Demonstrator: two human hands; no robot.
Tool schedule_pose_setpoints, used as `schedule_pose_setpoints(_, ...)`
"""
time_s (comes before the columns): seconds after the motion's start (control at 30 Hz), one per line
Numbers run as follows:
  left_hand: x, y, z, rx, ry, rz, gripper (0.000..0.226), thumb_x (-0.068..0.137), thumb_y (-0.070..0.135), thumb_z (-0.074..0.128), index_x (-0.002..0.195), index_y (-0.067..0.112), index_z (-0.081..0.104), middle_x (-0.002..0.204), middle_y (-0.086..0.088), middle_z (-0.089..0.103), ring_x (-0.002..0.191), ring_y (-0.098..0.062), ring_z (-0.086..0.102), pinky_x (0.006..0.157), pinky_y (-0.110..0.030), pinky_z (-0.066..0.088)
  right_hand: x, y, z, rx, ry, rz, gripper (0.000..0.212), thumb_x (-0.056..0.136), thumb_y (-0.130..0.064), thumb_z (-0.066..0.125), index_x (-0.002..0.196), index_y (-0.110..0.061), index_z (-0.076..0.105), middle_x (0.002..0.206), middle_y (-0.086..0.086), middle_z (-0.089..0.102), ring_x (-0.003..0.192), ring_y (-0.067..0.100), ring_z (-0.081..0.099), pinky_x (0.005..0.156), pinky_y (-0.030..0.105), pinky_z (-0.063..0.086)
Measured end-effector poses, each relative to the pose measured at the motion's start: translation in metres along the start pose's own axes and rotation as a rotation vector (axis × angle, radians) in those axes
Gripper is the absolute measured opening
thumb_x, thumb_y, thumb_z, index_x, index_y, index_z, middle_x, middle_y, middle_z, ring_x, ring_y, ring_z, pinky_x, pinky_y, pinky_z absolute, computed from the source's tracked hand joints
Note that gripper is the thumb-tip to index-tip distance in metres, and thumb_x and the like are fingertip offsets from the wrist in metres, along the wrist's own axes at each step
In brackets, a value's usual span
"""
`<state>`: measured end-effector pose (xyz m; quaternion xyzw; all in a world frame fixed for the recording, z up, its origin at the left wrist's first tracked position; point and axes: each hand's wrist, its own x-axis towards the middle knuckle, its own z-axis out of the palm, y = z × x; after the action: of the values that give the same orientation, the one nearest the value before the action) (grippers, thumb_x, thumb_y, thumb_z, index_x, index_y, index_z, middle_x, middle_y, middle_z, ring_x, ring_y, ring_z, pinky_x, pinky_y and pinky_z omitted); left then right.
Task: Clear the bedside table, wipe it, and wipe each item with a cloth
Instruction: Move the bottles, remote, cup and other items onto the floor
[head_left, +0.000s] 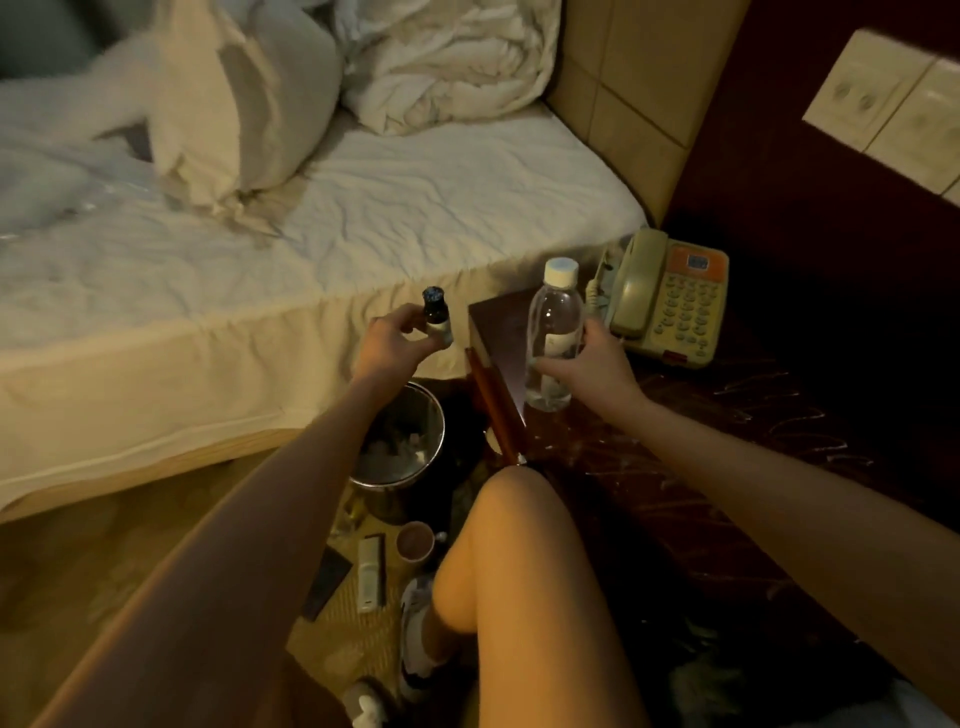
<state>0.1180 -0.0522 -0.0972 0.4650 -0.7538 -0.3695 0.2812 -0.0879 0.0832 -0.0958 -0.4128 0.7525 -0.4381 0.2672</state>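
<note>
My left hand (387, 340) pinches a small dark bottle (436, 317) with a dark cap, held in the air beside the bed, left of the bedside table. My right hand (592, 364) grips a clear plastic water bottle (553, 338) with a white cap, upright at the near left corner of the dark wooden bedside table (701, 441). A beige telephone (670, 304) with an orange panel sits at the back of the table. The tabletop shows streaky marks.
A metal bin (400, 447) with crumpled paper stands on the floor between bed and table. On the floor lie a cup (414, 541), a white remote (369, 574) and a dark flat item (324, 577). My knee (519, 545) is in front. The bed (260, 270) fills the left.
</note>
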Motion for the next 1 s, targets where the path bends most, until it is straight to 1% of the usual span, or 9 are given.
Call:
schedule_pose_setpoints(0.17,-0.041,0.006,-0.067,-0.011,0.092,-0.038,0.035,0.079,0.021,0.079,0.11,0.01,0.067,0.093,0.002,0.061,0.092,-0.013,0.055,0.076,-0.026,0.034,-0.021,-0.049,0.013,0.045,0.019,-0.064,0.055,0.069,-0.025,0.083,0.112,-0.017,0.05,0.103,-0.004,0.06,0.095,0.013,0.06,0.082,0.037,0.052)
schedule_pose_setpoints(0.4,-0.1,-0.02,-0.144,0.014,0.211,-0.093,0.033,0.08,0.021,0.078,0.109,0.012,0.066,0.092,0.001,0.062,0.09,-0.015,0.054,0.065,-0.022,0.038,-0.042,-0.109,0.072,0.082,-0.11,-0.092,0.058,0.066,-0.026,0.085,0.11,-0.016,0.049,0.107,0.001,0.061,0.091,0.011,0.058,0.074,0.027,0.05)
schedule_pose_setpoints(0.5,-0.122,-0.048,-0.171,0.047,0.247,-0.152,0.029,0.08,0.024,0.078,0.105,0.018,0.065,0.09,0.003,0.064,0.092,-0.013,0.054,0.067,-0.029,0.035,-0.053,-0.117,0.115,0.118,-0.159,-0.058,0.06,0.063,-0.027,0.085,0.109,-0.018,0.047,0.103,-0.002,0.062,0.091,0.014,0.061,0.078,0.037,0.054)
schedule_pose_setpoints(0.57,-0.135,-0.066,-0.186,0.036,0.268,-0.199,0.029,0.08,0.022,0.078,0.106,0.019,0.064,0.092,0.003,0.063,0.093,-0.013,0.053,0.072,-0.028,0.034,-0.061,-0.117,0.143,0.128,-0.189,-0.044,0.061,0.063,-0.022,0.085,0.111,-0.018,0.047,0.1,-0.005,0.06,0.096,0.016,0.062,0.084,0.04,0.053)
schedule_pose_setpoints(0.63,-0.148,-0.087,-0.198,0.004,0.301,-0.254,0.03,0.08,0.023,0.078,0.106,0.02,0.063,0.095,0.002,0.062,0.095,-0.014,0.054,0.074,-0.029,0.037,-0.069,-0.116,0.17,0.106,-0.26,-0.022,0.063,0.067,-0.015,0.084,0.118,-0.015,0.046,0.1,-0.006,0.058,0.099,0.016,0.059,0.083,0.032,0.049)
schedule_pose_setpoints(0.73,-0.171,-0.125,-0.209,-0.037,0.358,-0.364,0.03,0.08,0.024,0.078,0.106,0.021,0.064,0.097,0.001,0.063,0.092,-0.014,0.057,0.069,-0.028,0.041,-0.074,-0.109,0.211,0.011,-0.411,-0.027,0.072,0.069,-0.016,0.083,0.127,-0.016,0.041,0.11,-0.005,0.057,0.104,0.015,0.056,0.084,0.031,0.046)
schedule_pose_setpoints(0.83,-0.193,-0.172,-0.209,-0.05,0.391,-0.447,0.032,0.079,0.021,0.079,0.108,0.017,0.067,0.093,0.001,0.064,0.086,-0.012,0.056,0.065,-0.019,0.04,-0.077,-0.093,0.259,-0.063,-0.549,-0.044,0.072,0.072,-0.014,0.082,0.129,-0.019,0.038,0.104,-0.009,0.054,0.1,0.011,0.054,0.082,0.029,0.042)
schedule_pose_setpoints(0.9,-0.21,-0.205,-0.203,-0.055,0.395,-0.512,0.033,0.078,0.021,0.079,0.108,0.017,0.067,0.092,0.003,0.063,0.084,-0.01,0.055,0.068,-0.025,0.039,-0.081,-0.075,0.292,-0.084,-0.623,-0.043,0.074,0.071,-0.016,0.082,0.129,-0.024,0.037,0.107,-0.008,0.057,0.1,0.013,0.056,0.085,0.032,0.045)
schedule_pose_setpoints(1.0,-0.234,-0.258,-0.184,-0.054,0.372,-0.604,0.036,0.08,0.025,0.078,0.113,0.018,0.065,0.096,0.005,0.062,0.089,-0.009,0.054,0.073,-0.025,0.037,-0.09,-0.037,0.342,-0.073,-0.697,0.012,0.078,0.07,-0.016,0.082,0.133,-0.025,0.037,0.112,-0.008,0.059,0.097,0.006,0.057,0.086,0.028,0.044)
